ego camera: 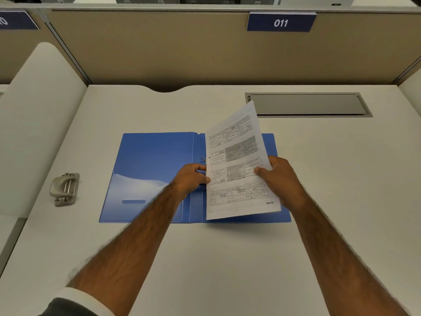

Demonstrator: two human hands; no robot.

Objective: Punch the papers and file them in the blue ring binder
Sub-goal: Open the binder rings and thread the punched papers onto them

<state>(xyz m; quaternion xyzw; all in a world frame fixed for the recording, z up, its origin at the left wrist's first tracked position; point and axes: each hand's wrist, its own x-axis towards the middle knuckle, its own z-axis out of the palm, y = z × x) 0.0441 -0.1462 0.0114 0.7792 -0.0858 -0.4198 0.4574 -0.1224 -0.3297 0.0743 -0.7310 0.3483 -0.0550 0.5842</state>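
My left hand point(192, 176) and right hand point(279, 176) grip the papers point(239, 165) over the open blue binder point(148, 169); the punch point(65, 188) sits well left.

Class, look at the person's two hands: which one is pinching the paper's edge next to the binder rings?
The left hand: it grips the papers at the edge beside the binder rings. The right hand holds the opposite outer edge.
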